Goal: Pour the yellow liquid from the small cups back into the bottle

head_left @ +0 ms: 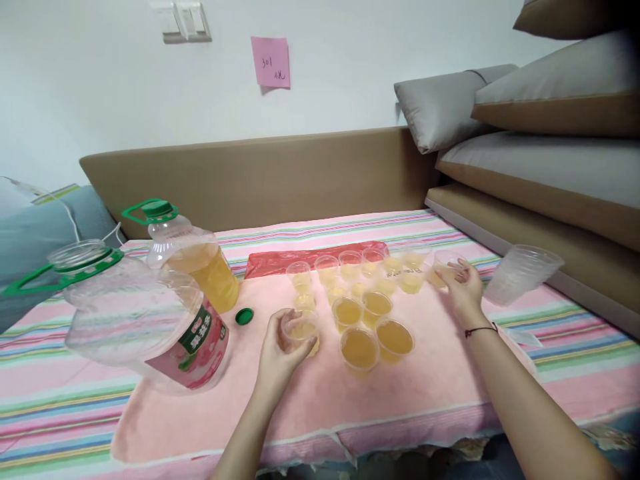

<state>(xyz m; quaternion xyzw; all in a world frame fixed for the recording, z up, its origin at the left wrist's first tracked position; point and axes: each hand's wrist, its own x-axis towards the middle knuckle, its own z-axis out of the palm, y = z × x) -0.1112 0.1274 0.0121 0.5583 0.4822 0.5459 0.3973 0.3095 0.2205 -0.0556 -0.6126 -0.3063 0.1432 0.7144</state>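
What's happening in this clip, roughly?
A person has the left hand around one clear plastic cup and the right hand at another. More cups of yellowish drink stand between them on a pink cloth. To the left are an open, seemingly empty bottle and a capped one partly filled with yellow liquid; a green cap lies nearby.

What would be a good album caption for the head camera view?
Left hand and right hand each hold a clear cup among others of yellow drink.
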